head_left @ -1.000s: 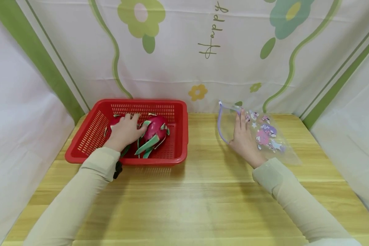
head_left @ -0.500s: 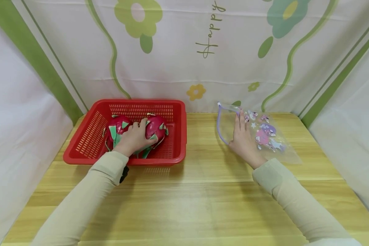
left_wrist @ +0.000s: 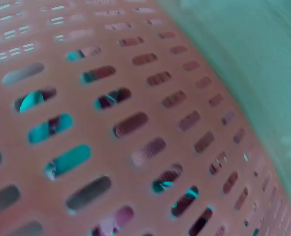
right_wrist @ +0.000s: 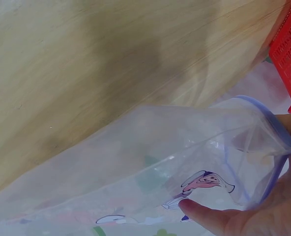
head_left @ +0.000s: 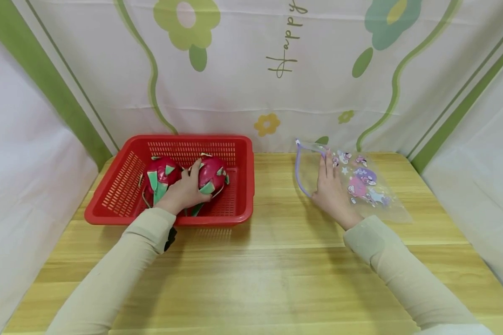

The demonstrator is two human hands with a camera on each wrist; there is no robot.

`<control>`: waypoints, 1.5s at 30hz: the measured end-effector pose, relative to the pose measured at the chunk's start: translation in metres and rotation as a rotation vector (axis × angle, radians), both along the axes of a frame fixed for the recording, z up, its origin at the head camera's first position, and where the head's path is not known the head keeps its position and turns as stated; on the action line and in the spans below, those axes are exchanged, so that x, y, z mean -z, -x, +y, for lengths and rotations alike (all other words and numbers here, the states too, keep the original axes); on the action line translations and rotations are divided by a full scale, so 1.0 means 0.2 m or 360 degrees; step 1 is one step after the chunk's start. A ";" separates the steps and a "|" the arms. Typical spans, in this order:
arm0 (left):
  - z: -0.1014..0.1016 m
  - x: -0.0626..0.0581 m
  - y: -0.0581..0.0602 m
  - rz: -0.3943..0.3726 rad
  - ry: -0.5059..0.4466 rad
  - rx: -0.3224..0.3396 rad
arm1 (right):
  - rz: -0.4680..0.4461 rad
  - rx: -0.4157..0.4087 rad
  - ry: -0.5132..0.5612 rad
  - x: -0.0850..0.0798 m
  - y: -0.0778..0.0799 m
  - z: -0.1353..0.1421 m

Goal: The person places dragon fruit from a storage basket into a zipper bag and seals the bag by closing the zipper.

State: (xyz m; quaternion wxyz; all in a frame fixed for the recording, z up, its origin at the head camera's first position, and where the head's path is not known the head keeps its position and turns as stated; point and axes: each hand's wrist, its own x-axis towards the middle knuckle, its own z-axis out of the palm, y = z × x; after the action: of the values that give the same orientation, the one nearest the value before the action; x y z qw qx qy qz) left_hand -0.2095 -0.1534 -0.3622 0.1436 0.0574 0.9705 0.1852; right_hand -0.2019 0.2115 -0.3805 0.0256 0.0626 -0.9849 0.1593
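My left hand (head_left: 185, 190) is in the red plastic basket (head_left: 252, 186), its fingers and thumb spread round the right-hand dragon fruit (head_left: 211, 173). That fruit is pink-red with green scales; its near side is partly hidden by the hand. A second dragon fruit (head_left: 163, 170) lies just left of it. On the right, my right hand (head_left: 333, 197) holds a clear zip bag (head_left: 364, 186) with cartoon prints near its purple-edged mouth, which gapes toward the basket. In the right wrist view, one digit presses along the bag's printed side. The left wrist view shows only basket wall and fruit through its slots.
The basket stands at the back left of a wooden table (head_left: 276, 260), close to a white flowered curtain (head_left: 230, 83). More white cloth hangs along the left and right sides. Bare wood lies between the basket and the bag.
My left hand has shifted right and toward me, off the left dragon fruit and round the right one, uncovering the left fruit. The right hand and bag stay nearly still.
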 end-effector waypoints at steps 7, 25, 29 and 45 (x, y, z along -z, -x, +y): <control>0.01 0.00 0.00 0.0003 -0.0061 -0.0023 | -0.0040 0.0001 0.0014 0.00 0.00 0.01; 0.00 0.00 0.03 0.0132 -0.0341 -0.0146 | -0.0079 0.0003 0.0015 -0.02 -0.01 0.01; 0.00 -0.01 0.02 0.0182 -0.0210 -0.0169 | -0.0088 0.0000 0.0020 -0.02 -0.01 0.02; -0.01 -0.03 0.00 0.0308 -0.0248 -0.0245 | -0.0057 -0.0003 0.0008 -0.03 -0.02 0.03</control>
State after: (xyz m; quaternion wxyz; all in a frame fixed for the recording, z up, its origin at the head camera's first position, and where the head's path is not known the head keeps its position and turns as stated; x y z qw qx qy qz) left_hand -0.2100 -0.1547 -0.3554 0.0298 0.0113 0.9640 0.2640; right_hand -0.1984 0.2173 -0.3751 0.0078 0.0607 -0.9848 0.1628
